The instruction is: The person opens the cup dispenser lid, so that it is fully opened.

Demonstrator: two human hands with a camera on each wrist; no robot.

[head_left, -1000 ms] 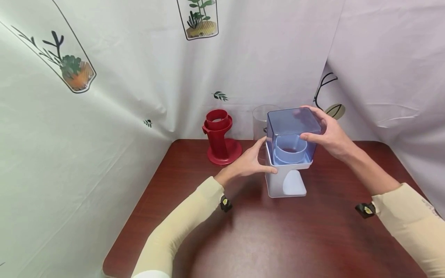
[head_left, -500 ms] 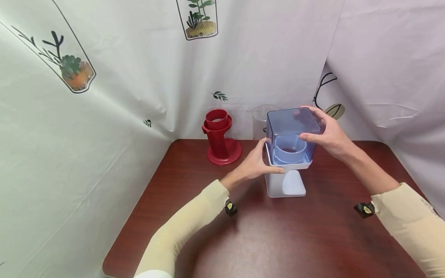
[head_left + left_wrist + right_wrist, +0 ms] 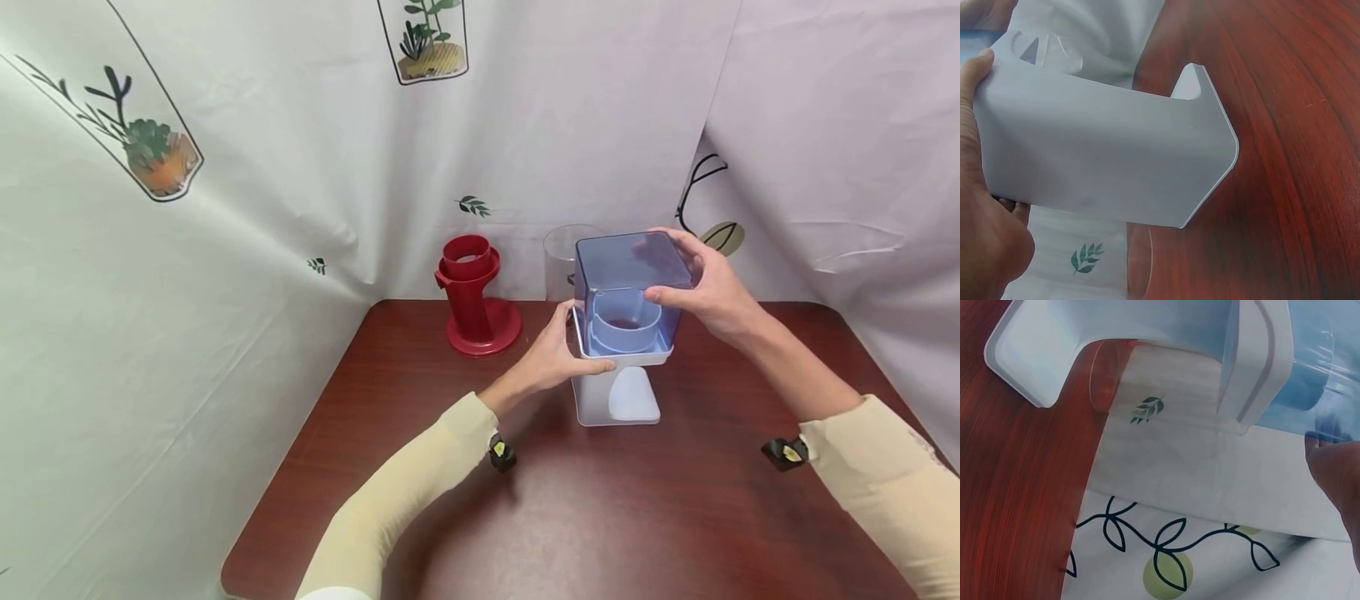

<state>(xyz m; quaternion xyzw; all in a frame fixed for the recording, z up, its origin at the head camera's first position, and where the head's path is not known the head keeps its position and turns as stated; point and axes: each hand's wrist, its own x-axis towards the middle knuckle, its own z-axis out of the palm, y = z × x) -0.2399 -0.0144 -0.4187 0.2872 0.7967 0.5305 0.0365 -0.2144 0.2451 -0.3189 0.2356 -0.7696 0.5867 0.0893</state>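
Observation:
A white stand [image 3: 594, 398] with a flat foot rests on the dark red tabletop. Over its top tray sits a translucent blue square cover [image 3: 632, 260], and a blue ring [image 3: 628, 337] shows through it. My left hand [image 3: 546, 358] grips the upper part of the stand from the left, thumb across the front below the tray rim; its other fingers are mostly hidden behind. With the thumb on the front face and the fingers at the back, my right hand [image 3: 708, 287] holds the cover. The left wrist view shows the stand's smooth white back [image 3: 1097, 144].
To the left stands a red holder [image 3: 469, 310] with a round base and a ring at its top. A clear cylinder [image 3: 559, 265] is behind the stand, partly covered by it. White printed cloth [image 3: 570, 125] hangs along the table's back and left edges.
My left hand has slid a little to the right, its thumb reaching farther along the front of the stand. The right hand and the cover have stayed almost still.

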